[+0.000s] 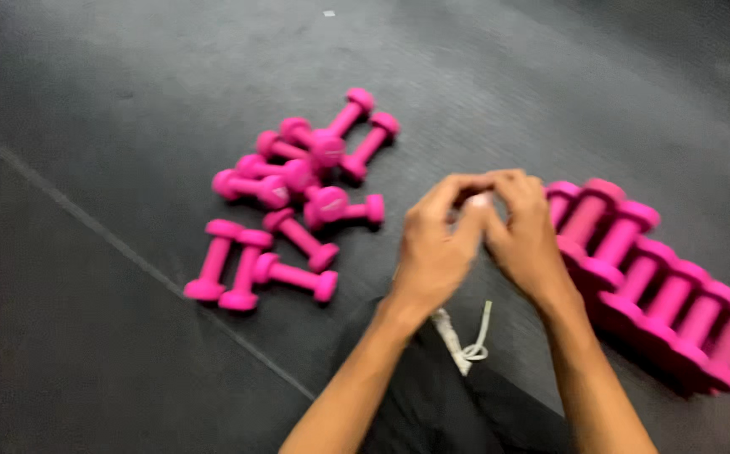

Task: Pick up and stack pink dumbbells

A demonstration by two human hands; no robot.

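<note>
Both hands are brought together over the dark rubber floor mat (pixel 129 353), fingertips meeting in the middle of the view. The left hand (pixel 435 252) is curled, fingers pinched toward the right hand (pixel 523 235), and a small pale object (pixel 478 200) is glimpsed between the fingertips; what it is cannot be told through the blur, nor which hand truly has hold of it. A white drawstring (pixel 468 340) is seen dangling below the wrists, over dark clothing (pixel 432 403).

To the right, just beside the right hand, a neat row of pink dumbbells (pixel 659 286) is lined up side by side on the mat. To the left, well apart from the hands, a loose scatter of pink dumbbells (pixel 298 197) is spread about, some lying across one another. A pale seam (pixel 104 235) is seen running diagonally across the mat.
</note>
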